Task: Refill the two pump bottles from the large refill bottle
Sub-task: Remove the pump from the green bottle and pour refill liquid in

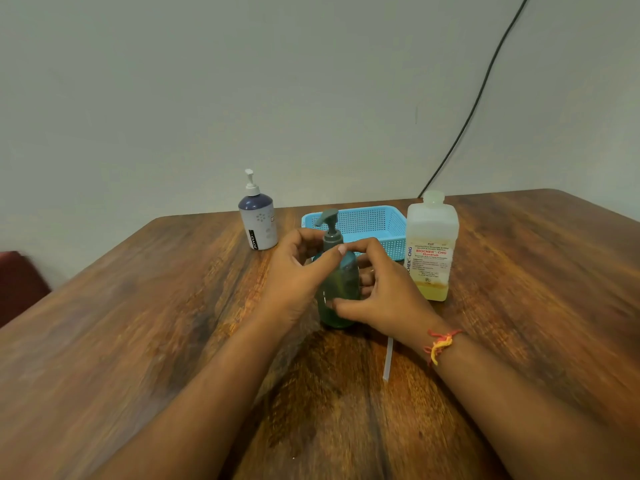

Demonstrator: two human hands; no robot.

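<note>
We log the green pump bottle [341, 289] upright mid-surface, long axis vertical, with its pump head [327, 218] on and the spout aimed left and away. Both grips are on it. The left grip [298, 271] comes in from the left and curls round the collar just under the pump, thumb across the front of the neck, fingers behind. The right grip [384, 292] wraps the lower body from the right, thumb low on the front, fingers round the back. Both are a bit blurred, so we cannot tell the exact finger contact, but neither is wide. The key relation, we judge, is that the collar sits straight above the body hold. A twist about the vertical axis by the left, with the right steadying, should unscrew the pump, which then lifts straight up. The refill bottle [431, 247] stands upright just right of the right grip, which is the nearer one for it. Its top looks capped, though we are not sure, and yellow liquid shows low in it. The white pump bottle [258, 220] stands upright back-left, apart, pump on. The blue basket [367, 223] lies close behind the pump head, between the other two bottles, and a lifted pump could clip its rim. A white strip [388, 358] lies flat on the wooden surface [173, 323] near the right wrist, out of the way.
</note>
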